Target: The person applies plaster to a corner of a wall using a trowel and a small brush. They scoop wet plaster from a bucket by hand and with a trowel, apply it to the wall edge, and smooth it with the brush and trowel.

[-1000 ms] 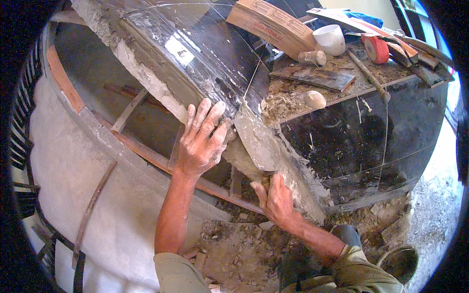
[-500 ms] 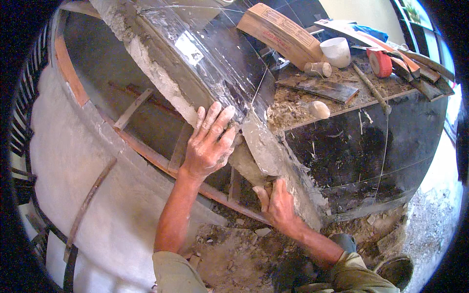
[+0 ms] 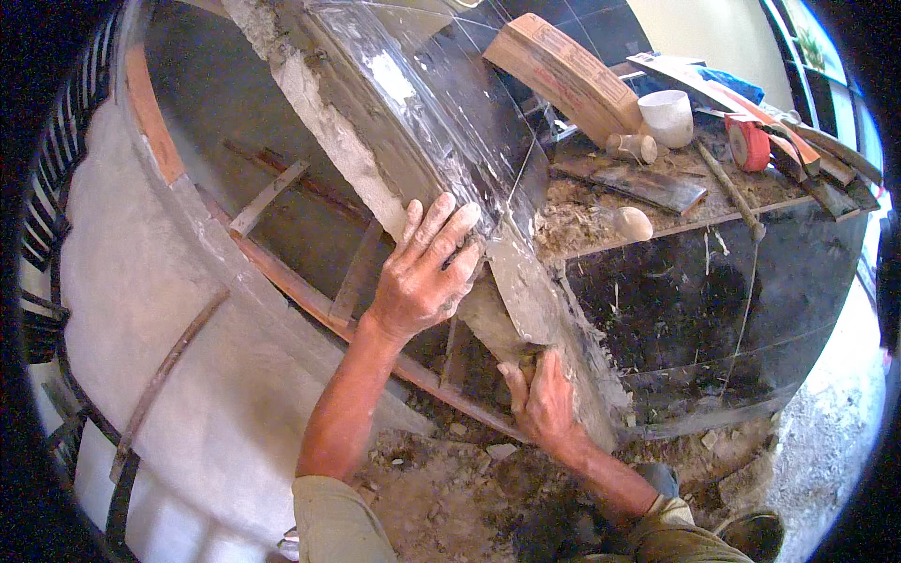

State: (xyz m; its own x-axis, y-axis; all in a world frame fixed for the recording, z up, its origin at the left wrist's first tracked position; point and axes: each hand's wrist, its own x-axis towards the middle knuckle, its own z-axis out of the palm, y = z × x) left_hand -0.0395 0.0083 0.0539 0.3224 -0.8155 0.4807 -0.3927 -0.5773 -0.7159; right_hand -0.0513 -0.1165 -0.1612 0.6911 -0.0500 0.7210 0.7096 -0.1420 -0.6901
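Note:
My right hand (image 3: 546,399) is closed around the handle of a trowel. The trowel's grey blade (image 3: 522,286) lies along the mortar-covered top of a narrow ledge (image 3: 371,127) that runs diagonally across the view. Higher up the ledge, my left hand (image 3: 427,272) rests over its left edge by the wet mortar, close to the blade's upper end. Its dusty fingers are stretched out and slightly apart, and grey mortar shows at the fingertips. Most of the trowel's handle is hidden by my right hand.
On the black-tiled block at right are a long cardboard box (image 3: 568,80), a white bowl (image 3: 665,118), a red-edged tape roll (image 3: 748,144), a mallet (image 3: 632,148), a stick (image 3: 730,191) and tile strips. Left lies a wood-framed opening (image 3: 282,267). Rubble (image 3: 450,488) covers the floor.
The whole scene has shifted a little right and down in the view. Both hands keep nearly the same places on the ledge, and the trowel stays in my right hand.

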